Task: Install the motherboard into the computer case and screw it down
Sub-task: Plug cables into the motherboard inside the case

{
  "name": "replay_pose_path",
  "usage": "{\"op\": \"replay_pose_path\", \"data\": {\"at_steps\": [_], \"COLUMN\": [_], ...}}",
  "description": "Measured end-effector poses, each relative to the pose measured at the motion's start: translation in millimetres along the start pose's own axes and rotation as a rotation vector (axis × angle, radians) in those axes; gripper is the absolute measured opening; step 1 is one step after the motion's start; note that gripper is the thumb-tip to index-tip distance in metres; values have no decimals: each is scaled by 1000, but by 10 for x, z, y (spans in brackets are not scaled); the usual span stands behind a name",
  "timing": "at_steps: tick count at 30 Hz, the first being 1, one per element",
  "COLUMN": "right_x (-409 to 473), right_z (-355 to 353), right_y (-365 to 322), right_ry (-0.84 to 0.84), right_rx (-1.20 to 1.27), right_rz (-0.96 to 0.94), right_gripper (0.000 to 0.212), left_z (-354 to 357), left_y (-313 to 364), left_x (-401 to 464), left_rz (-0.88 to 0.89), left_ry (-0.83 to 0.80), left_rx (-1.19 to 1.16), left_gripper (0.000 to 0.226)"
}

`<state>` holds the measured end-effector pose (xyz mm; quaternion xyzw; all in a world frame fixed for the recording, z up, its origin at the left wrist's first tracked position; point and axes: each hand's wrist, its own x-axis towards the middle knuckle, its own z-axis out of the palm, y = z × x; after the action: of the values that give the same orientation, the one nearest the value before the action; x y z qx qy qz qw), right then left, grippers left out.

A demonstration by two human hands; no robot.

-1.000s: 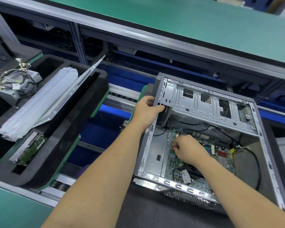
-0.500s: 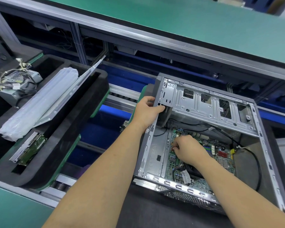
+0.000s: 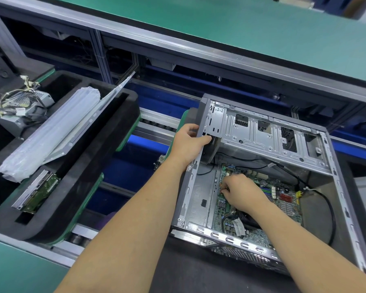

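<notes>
- Head view: motherboard (image 3: 281, 197) already sits inside the computer case (image 3: 338, 187).
- left hand (image 3: 187, 144) grips the case's edge.
- right hand (image 3: 240, 192) pinches something tiny at the board, maybe a screw; screwing down seems unfinished.

conveyor (image 3: 156, 121): roller line between green desk (image 3: 262, 32) edges | left: black foam tray (image 3: 106, 166) on green pallet (image 3: 87, 199) | right: open case (image 3: 199, 187) on dark pallet (image 3: 188, 271) | near desk strip (image 3: 13, 269) at lower left
</notes>
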<state>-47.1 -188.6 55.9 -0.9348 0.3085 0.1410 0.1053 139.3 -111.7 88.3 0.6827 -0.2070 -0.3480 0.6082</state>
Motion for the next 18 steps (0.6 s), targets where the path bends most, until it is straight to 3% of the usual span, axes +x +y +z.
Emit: {"op": "replay_pose_path", "data": {"at_steps": [18], "right_x": [14], "right_z": [5], "right_y": [-16], "right_ry": [-26], "right_rx": [-24], "right_rz": [13], "right_gripper": [13], "left_z": [5], "left_y": [25], "left_x": [-26], "left_rz": [-11], "left_ry": [8], "left_rx": [-6], "left_gripper": [50]}}
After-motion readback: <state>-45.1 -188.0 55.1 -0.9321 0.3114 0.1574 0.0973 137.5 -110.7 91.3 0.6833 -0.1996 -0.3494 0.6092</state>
